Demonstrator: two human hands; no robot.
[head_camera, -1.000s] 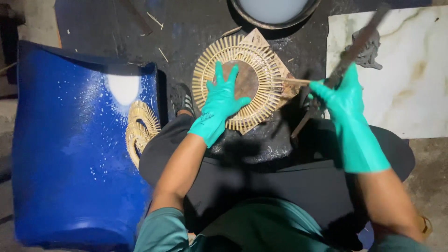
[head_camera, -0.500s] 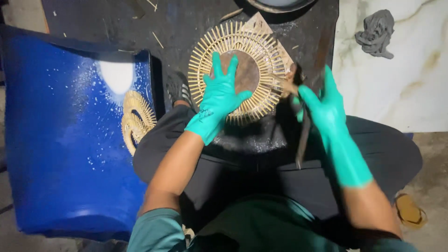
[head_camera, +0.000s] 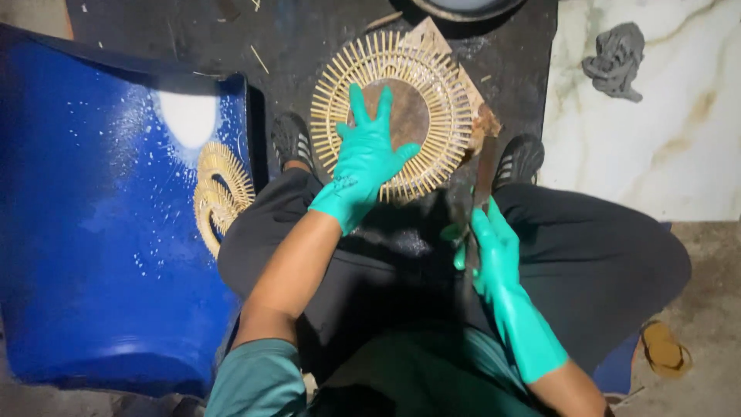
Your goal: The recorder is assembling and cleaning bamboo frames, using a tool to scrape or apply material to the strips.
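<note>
The left hand (head_camera: 369, 158), in a green rubber glove, lies flat with its fingers spread apart on a round woven mat (head_camera: 392, 114) made of pale sticks set like rays around a dark centre. The palm covers the lower left part of the mat and the fingertips reach onto the dark middle. The mat rests on a brown board (head_camera: 471, 100) on the dark floor (head_camera: 309, 38), just in front of the person's knees.

The right hand (head_camera: 488, 251), gloved the same, is below and to the right of the mat, closed around the handle of a dark blade (head_camera: 484, 176) whose tip points up toward the mat's lower right edge.

Left of the mat stands a blue drum (head_camera: 85, 255) with two more woven rings (head_camera: 220, 193) leaning on it. Right of the mat, on pale marbled floor, lies a grey rag (head_camera: 615, 60). Above the mat shows the rim of a round basin (head_camera: 463, 9).
</note>
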